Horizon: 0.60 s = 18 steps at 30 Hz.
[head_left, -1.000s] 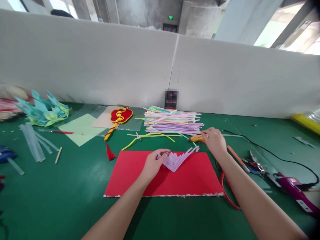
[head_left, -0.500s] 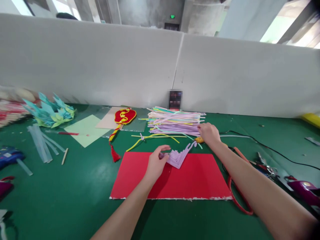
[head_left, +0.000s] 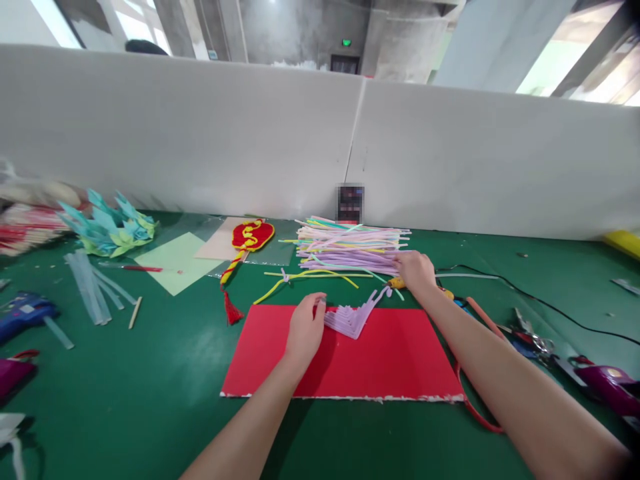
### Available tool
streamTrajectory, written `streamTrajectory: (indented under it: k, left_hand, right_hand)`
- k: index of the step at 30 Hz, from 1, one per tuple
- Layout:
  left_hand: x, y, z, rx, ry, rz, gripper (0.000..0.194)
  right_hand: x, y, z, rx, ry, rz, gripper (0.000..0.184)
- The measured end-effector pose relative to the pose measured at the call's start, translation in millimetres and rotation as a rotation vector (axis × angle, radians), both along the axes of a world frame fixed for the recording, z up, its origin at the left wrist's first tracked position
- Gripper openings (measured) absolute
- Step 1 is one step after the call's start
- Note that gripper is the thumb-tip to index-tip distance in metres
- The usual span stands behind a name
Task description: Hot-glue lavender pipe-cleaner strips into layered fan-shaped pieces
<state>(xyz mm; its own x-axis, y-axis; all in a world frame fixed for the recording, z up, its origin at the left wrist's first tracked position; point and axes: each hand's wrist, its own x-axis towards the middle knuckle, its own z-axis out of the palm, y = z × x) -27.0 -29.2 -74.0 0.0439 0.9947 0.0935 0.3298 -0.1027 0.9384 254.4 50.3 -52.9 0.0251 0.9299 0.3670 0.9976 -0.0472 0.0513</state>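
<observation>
Our left hand (head_left: 306,328) beside lilac chevron (head_left: 351,323), right hand (head_left: 418,272) at pastel-stem bundle (head_left: 345,245); grips unclear. Yellow tool (head_left: 397,283) just below; tasselled fan (head_left: 253,235) leftward.

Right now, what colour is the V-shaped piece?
The V-shaped piece is lilac, in the head view.

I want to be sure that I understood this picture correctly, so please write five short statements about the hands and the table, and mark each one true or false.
1. The red board lies on the green table. True.
2. The left hand is beside the left end of the lilac V-shaped piece. True.
3. The right hand is on the near edge of the red board. False: it is at the right end of the stem bundle.
4. The fan lies to the right of the stem bundle. False: it lies to the left.
5. The tassel is blue. False: it is red.
</observation>
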Motion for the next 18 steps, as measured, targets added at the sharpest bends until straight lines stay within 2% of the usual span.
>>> streamTrajectory:
  k: [4,9,13,15,18]
  left_hand:
    - [0.7,-1.7,2.8,-0.015,0.005,0.009,0.023]
    - [0.7,-1.2,2.8,-0.007,0.038,0.001,0.023]
    - [0.0,-1.2,2.7,0.091,0.070,0.003,0.020]
    - [-0.2,-3.0,4.0,0.179,0.124,-0.007,0.020]
    - [0.8,-8.2,7.4,0.261,0.175,-0.026,0.020]
  right_hand:
    - [5.9,-3.2,21.2,0.067,0.023,-0.018,0.026]
    - [7.5,-7.2,57.4,0.160,0.077,-0.058,0.028]
    - [6.9,-19.4,83.6,0.306,0.161,-0.058,0.025]
    - [7.1,-31.0,89.7,0.356,0.153,-0.052,0.024]
    - [5.6,-54.0,86.8,0.378,0.164,-0.009,0.024]
